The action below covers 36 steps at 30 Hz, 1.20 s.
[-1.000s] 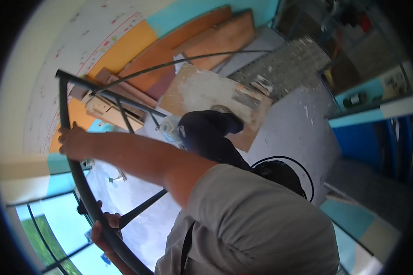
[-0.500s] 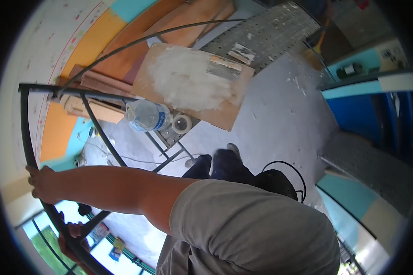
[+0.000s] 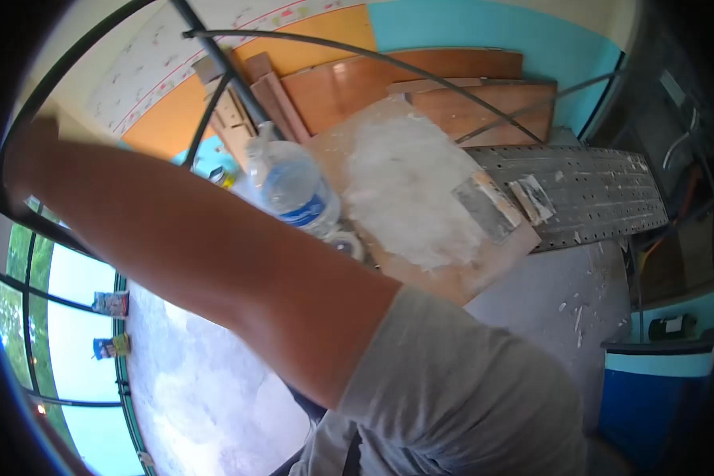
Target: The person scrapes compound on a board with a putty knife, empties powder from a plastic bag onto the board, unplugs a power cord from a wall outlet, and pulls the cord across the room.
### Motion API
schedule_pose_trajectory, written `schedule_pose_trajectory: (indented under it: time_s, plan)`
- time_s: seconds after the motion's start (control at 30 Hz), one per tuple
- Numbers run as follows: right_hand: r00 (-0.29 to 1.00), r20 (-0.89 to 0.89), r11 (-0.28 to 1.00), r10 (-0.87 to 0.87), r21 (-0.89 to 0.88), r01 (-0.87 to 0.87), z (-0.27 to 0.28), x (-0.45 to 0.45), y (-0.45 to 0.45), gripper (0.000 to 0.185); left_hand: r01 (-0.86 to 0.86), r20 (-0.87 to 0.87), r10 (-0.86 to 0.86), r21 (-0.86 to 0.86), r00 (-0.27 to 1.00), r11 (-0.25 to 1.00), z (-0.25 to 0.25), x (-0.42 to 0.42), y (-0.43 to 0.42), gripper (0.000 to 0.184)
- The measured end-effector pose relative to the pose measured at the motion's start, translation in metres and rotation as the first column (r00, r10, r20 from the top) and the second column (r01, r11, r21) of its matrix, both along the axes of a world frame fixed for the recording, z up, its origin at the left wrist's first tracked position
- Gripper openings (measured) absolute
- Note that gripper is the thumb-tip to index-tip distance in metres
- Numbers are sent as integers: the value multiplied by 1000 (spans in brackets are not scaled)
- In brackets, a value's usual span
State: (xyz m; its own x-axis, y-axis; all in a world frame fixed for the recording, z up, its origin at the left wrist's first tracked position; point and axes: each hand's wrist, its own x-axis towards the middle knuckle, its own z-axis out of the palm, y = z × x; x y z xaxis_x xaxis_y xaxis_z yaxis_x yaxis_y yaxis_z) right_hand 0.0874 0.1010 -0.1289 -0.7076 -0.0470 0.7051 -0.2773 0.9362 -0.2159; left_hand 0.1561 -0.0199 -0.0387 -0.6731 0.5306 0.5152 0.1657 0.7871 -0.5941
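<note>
Painted wall (image 3: 484,32) behind, our blurred right hand (image 3: 33,155) grips the dark metal rail (image 3: 55,73), apparently for balance, our left hand unseen.

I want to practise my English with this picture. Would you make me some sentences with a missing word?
The blurred right hand at the metal frame is near the picture's ____ edge.
The label on the clear plastic bottle is ____.
The long metal plank is full of small round ____.
The sleeve is ____ in colour.

Missing words: left; blue; holes; grey.
</note>
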Motion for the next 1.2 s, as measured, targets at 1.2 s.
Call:
schedule_pose_trajectory:
  time_s: [1.2]
  plan:
    - [749,-79,745,657,215,-631,-181,248,-129,30,430,37,-989,898,144,96,-399,-33,232,52]
